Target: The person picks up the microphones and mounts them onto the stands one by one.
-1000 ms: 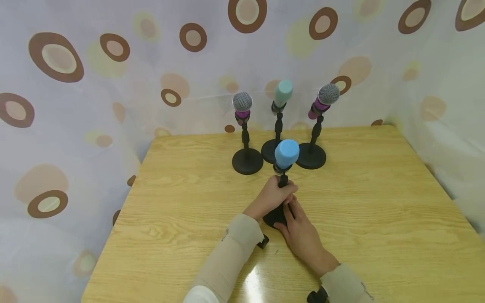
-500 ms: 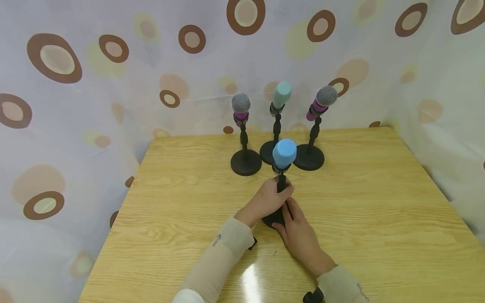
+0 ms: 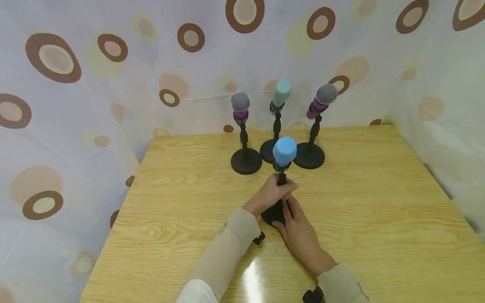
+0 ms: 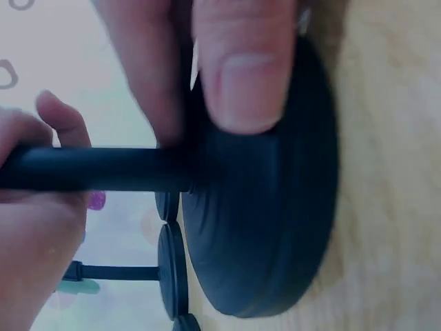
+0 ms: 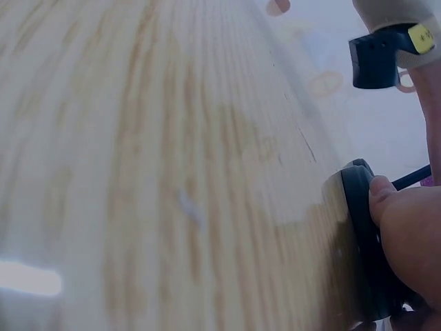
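A microphone with a light blue head [image 3: 285, 150] points up from a short black desk stand, whose round base [image 3: 272, 214] shows large in the left wrist view. My left hand [image 3: 270, 195] grips the stand's pole [image 4: 103, 169] below the microphone. Lower down, my right hand [image 3: 303, 235] holds the base, with its thumb at the near edge and its fingers along the right side. In the right wrist view that thumb [image 5: 382, 196] lies against the base's edge. Part of the pole is hidden behind the hands.
Behind stand three more microphones on black stands: a purple one with a silver mesh head [image 3: 240, 102] at left, a mint green one [image 3: 281, 92] in the middle, and another purple one [image 3: 326, 94] at right. A patterned curtain [image 3: 212, 80] hangs behind the wooden table [image 3: 182, 202].
Both hands keep their hold on the blue microphone's stand. The left wrist and forearm shift slightly; the stand stays in nearly the same place, and the whole view sways a little.
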A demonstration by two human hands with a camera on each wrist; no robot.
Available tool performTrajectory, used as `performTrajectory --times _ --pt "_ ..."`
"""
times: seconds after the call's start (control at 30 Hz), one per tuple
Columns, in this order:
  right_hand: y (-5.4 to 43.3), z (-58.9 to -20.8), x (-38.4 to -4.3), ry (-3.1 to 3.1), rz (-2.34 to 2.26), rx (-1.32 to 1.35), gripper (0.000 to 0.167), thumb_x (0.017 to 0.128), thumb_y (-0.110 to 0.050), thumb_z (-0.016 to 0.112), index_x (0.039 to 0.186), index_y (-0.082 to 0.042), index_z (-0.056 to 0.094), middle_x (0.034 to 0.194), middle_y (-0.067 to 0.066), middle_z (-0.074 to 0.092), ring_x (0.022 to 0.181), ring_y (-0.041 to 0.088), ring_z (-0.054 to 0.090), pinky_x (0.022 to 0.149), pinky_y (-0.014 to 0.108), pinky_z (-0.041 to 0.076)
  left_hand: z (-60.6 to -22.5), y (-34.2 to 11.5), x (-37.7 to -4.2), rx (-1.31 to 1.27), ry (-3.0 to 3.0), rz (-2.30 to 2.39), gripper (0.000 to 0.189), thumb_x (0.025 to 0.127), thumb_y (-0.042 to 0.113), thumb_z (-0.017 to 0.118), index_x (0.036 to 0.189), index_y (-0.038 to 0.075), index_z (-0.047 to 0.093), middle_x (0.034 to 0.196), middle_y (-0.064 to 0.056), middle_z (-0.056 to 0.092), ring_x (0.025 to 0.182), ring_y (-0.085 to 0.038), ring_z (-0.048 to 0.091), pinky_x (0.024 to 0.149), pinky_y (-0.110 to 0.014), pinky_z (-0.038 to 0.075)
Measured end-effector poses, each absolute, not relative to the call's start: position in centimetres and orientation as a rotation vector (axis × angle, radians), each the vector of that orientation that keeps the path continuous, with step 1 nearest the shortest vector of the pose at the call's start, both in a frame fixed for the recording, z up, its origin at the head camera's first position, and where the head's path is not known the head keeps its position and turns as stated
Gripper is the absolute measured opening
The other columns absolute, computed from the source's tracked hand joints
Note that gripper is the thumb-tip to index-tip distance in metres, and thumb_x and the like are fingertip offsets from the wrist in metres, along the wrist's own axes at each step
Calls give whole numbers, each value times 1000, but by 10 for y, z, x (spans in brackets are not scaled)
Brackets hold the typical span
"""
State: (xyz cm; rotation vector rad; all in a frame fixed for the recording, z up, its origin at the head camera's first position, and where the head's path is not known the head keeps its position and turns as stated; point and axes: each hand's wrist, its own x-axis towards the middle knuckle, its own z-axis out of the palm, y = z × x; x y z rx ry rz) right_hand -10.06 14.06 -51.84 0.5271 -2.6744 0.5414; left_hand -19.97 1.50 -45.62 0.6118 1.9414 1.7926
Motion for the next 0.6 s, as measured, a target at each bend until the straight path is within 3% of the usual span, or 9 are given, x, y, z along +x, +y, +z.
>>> performTrajectory --times 0.07,0.17,0.27,0.37,0.47,0.6 --pt "142 -518 -101 -2670 543 529 73 87 -26 76 139 15 45 144 35 44 134 47 46 99 51 51 -455 15 -197 603 2018 1750 43 100 32 58 70 1 53 61 -5 48 69 -42 48 69 -33 44" --pt "140 -519 -102 -2659 546 538 76 87 -25 77 141 15 42 146 34 42 135 46 45 100 51 51 -455 9 -190 588 2188 1613 38 100 40 58 90 4 65 78 -6 63 79 -23 62 77 -26 49" --pt "139 -521 -101 -2652 553 539 78 86 -25 78 143 14 41 148 33 40 136 45 44 100 50 51 -458 0 -183 656 2382 1407 34 102 41 54 106 10 67 98 -4 68 93 -15 65 84 -27 51" --pt "138 -521 -100 -2652 551 539 77 86 -25 78 142 15 41 147 35 40 135 45 45 99 50 52 -463 -9 -174 748 2571 1113 36 105 40 45 119 11 64 115 -6 65 108 -19 62 95 -32 51" --pt "139 -521 -99 -2669 546 529 74 87 -26 77 139 16 45 145 36 42 134 46 46 98 50 51 -468 -18 -165 836 2718 755 45 108 38 37 133 6 58 130 -12 58 123 -26 56 105 -35 48" --pt "142 -521 -100 -2728 559 507 73 90 -29 74 139 16 45 149 34 38 138 45 41 104 51 48 -470 -25 -150 995 2814 374 48 106 28 44 145 0 46 148 -16 46 138 -28 46 113 -34 42"
